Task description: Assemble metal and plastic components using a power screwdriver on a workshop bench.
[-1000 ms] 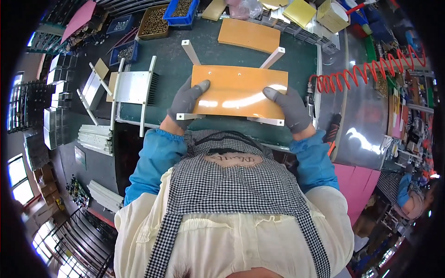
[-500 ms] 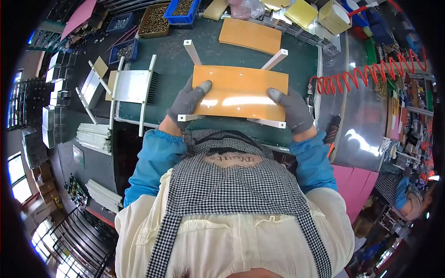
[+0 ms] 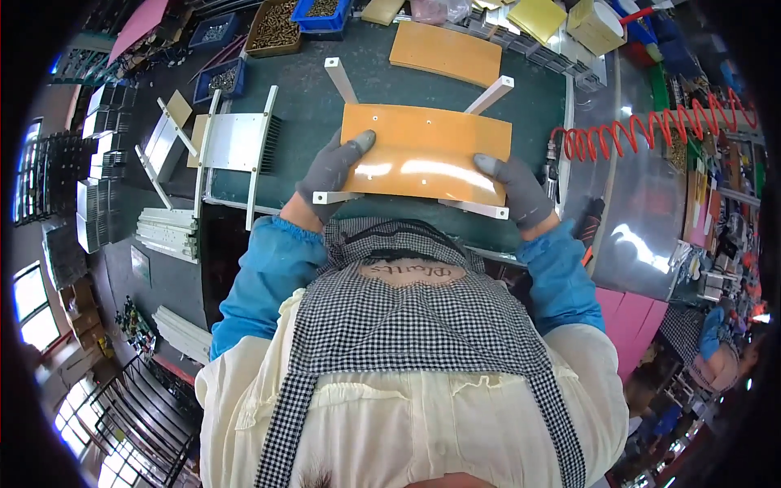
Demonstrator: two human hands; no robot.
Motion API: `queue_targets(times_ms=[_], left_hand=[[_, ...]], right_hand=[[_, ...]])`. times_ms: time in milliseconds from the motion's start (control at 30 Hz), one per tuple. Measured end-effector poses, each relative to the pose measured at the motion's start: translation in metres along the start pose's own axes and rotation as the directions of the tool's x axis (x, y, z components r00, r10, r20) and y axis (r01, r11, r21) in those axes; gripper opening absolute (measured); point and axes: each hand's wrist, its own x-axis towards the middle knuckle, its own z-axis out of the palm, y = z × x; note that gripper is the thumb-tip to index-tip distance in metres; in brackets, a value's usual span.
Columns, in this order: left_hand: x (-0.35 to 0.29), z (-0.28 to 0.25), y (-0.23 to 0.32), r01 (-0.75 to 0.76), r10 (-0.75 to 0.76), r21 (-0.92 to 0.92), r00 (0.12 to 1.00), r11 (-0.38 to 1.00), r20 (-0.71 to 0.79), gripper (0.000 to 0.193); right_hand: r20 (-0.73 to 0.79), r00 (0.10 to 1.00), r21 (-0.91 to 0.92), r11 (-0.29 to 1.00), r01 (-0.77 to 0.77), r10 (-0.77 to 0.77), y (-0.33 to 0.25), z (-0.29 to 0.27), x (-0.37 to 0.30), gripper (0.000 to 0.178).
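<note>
An orange-brown rectangular sheet [image 3: 423,154] with small holes and a glossy surface is held level between my gloved hands. My left hand [image 3: 335,167] grips its left end, thumb on top and fingers underneath. At the right end my right hand [image 3: 517,185] holds it the same way. White square bars stick out from beneath the sheet: one far left [image 3: 340,80], one far right [image 3: 490,95], and two nearer ends by my wrists. The sheet hides how the bars join below.
Farther back on the green bench [image 3: 325,106] lies a stack of orange sheets [image 3: 446,50]. A finned metal part on white rails [image 3: 236,142] sits to the left. Bins of small fasteners [image 3: 273,31] stand behind. A red coiled hose [image 3: 643,138] hangs at the right.
The view has shifted slightly. Both hands keep their hold on the sheet, which looks a little more tilted, its right side lower.
</note>
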Motion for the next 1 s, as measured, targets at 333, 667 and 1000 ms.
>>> queue_targets(times_ms=[333,667,1000], left_hand=[[0.003,-0.006,-0.002,0.011,-0.011,0.057,1.0,0.998,0.001,0.057],[0.002,-0.007,-0.002,-0.005,0.003,0.047,0.999,0.999,0.036,0.057],[0.002,-0.005,-0.008,-0.087,0.094,0.165,0.995,0.982,-0.035,0.06]], right_hand=[[0.08,0.994,0.189,0.978,-0.089,0.075,0.006,-0.007,0.001,0.052],[0.066,0.996,0.125,0.99,-0.069,0.061,0.005,-0.006,0.005,0.048],[0.112,0.994,-0.037,0.999,0.015,-0.011,-0.003,-0.007,0.006,0.062]])
